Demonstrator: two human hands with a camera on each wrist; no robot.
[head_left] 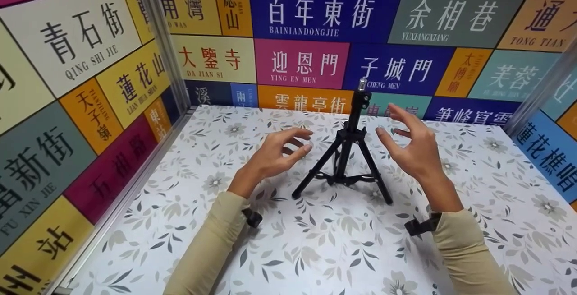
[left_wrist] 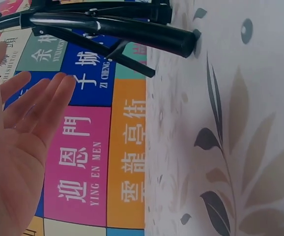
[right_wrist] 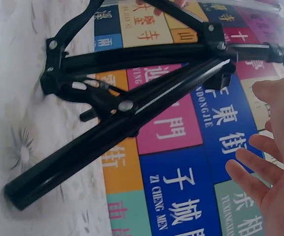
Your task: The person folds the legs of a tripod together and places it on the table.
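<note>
Two hands (head_left: 272,153) (head_left: 417,148), at nine and three o'clock, flanked one tripod (head_left: 344,148). Two sleeves (head_left: 209,243) (head_left: 469,250), two black straps (head_left: 253,218) (head_left: 420,226) and one tabletop (head_left: 324,259) were visible.

A splayed black tripod (head_left: 345,150) stands upright on the floral tabletop (head_left: 333,250).

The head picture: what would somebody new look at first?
Probably the black tripod, standing with its legs spread on the flowery table. The left hand and right hand are on either side, not touching it. Next, perhaps the bright wall behind, covered in big writing.
</note>
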